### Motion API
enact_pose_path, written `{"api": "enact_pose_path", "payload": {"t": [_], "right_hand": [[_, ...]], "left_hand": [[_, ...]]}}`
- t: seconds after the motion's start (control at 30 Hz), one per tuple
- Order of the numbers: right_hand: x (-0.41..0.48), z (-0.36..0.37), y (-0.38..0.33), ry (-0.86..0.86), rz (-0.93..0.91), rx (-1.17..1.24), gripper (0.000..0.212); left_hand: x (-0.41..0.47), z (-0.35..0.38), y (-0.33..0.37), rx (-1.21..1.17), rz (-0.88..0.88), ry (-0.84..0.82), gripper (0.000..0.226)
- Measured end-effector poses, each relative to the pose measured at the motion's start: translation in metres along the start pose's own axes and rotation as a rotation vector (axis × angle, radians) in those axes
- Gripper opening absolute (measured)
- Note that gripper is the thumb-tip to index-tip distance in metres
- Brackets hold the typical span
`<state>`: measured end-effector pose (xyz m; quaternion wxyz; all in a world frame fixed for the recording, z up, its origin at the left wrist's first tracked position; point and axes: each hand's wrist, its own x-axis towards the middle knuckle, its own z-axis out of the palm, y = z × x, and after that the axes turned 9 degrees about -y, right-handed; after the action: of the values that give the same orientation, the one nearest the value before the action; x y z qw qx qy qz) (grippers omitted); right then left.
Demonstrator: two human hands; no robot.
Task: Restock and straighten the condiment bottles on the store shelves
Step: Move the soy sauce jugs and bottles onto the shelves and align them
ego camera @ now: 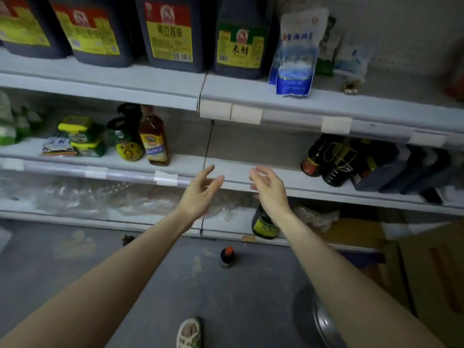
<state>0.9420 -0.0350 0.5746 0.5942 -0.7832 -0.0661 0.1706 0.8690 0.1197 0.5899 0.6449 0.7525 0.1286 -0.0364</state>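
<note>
Both of my hands are raised in front of the middle shelf (251, 172), holding nothing. My left hand (200, 189) has loose, spread fingers. My right hand (268, 187) has its fingers lightly curled, palm facing left. An amber bottle (153, 140) and a dark bottle with a yellow label (128, 139) stand on that shelf to the left. Dark bottles (326, 159) lie tipped over at its right. Behind my right wrist, a dark bottle with a yellow label (263, 223) stands on the bottom shelf. A small dark bottle with a red cap (227, 257) stands on the floor.
Large dark jugs (170, 33) and a blue-white bag (296, 54) fill the top shelf. Yellow-green packets (80, 136) sit at the middle left. Crumpled clear plastic (100, 197) lies on the bottom shelf. A cardboard box (431, 272) and a metal bin (324, 322) stand at right; a shoe (189, 334) is below.
</note>
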Motion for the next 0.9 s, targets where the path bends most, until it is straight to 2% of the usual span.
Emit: {"api": "enact_pose_path", "payload": {"t": [0.13, 0.3, 0.4, 0.57, 0.8, 0.9], "right_hand": [[-0.01, 0.017, 0.061, 0.006, 0.09, 0.017, 0.029], [-0.004, 0.047, 0.163, -0.002, 0.206, 0.003, 0.03], [0.001, 0.067, 0.225, -0.005, 0.299, 0.002, 0.022], [0.016, 0.097, 0.329, -0.007, 0.439, 0.015, 0.02], [0.049, 0.125, 0.45, 0.01, 0.542, -0.082, 0.057], [0.068, 0.135, 0.492, 0.019, 0.544, -0.057, 0.061]], "left_hand": [[-0.006, 0.009, -0.061, 0.007, -0.106, -0.029, 0.056], [0.005, 0.019, -0.164, 0.005, -0.266, -0.077, 0.054], [0.015, 0.023, -0.227, 0.022, -0.358, -0.092, 0.053], [0.042, 0.035, -0.326, 0.054, -0.447, -0.127, 0.051], [0.089, 0.047, -0.448, 0.061, -0.514, -0.13, 0.051], [0.108, 0.053, -0.487, 0.047, -0.535, -0.136, 0.051]]}}
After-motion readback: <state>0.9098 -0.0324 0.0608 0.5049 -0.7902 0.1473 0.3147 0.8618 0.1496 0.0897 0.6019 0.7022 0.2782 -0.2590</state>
